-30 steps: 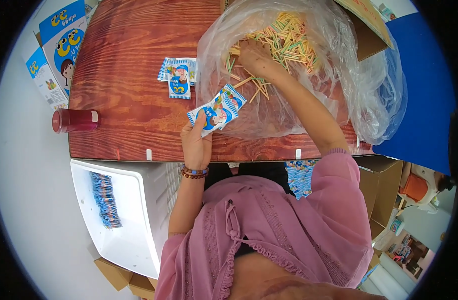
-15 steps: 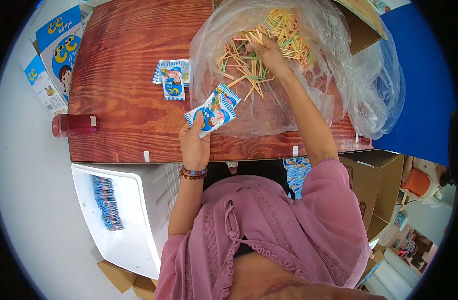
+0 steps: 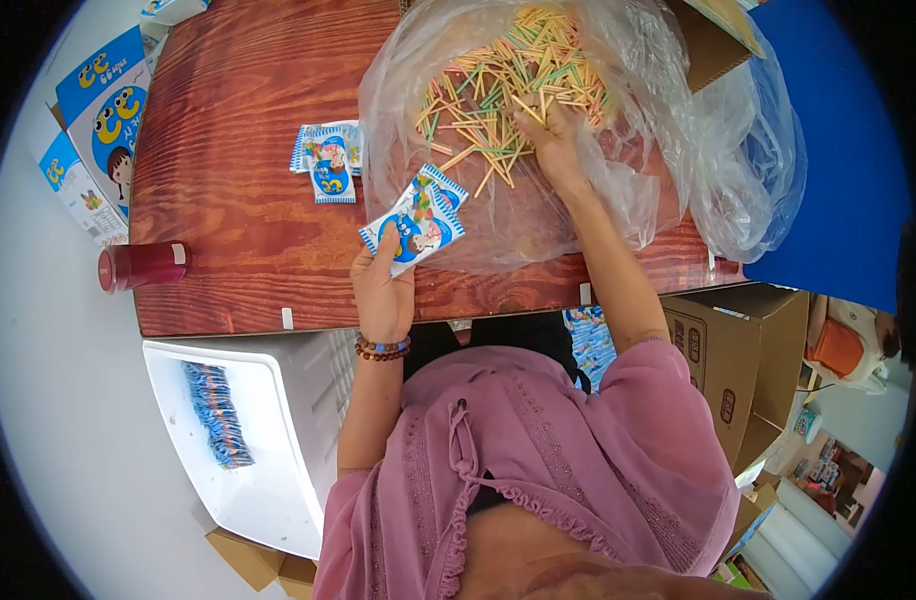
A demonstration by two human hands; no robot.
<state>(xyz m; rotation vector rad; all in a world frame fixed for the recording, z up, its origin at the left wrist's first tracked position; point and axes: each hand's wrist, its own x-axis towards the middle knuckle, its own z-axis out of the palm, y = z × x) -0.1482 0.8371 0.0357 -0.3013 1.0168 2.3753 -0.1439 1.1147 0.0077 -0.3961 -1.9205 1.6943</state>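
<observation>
Since the earlier frames, the right hand (image 3: 558,150) has drawn back toward the near side of the pile of thin coloured sticks (image 3: 538,65). Its fingers are bent against the sticks at the pile's near edge; sticks cross the fingertips, so whether any are gripped cannot be told. The pile lies within a clear plastic bag (image 3: 743,170) spread on the wooden table (image 3: 248,90); the bag's far end is cut off by the upper edge. The left hand (image 3: 383,295) is closed on overlapping printed packets (image 3: 418,225), thumb on top, other fingers mostly hidden beneath; their exact number is unclear. Further packets (image 3: 328,165) lie overlapped on the table, left of the bag, the lower ones partly covered.
</observation>
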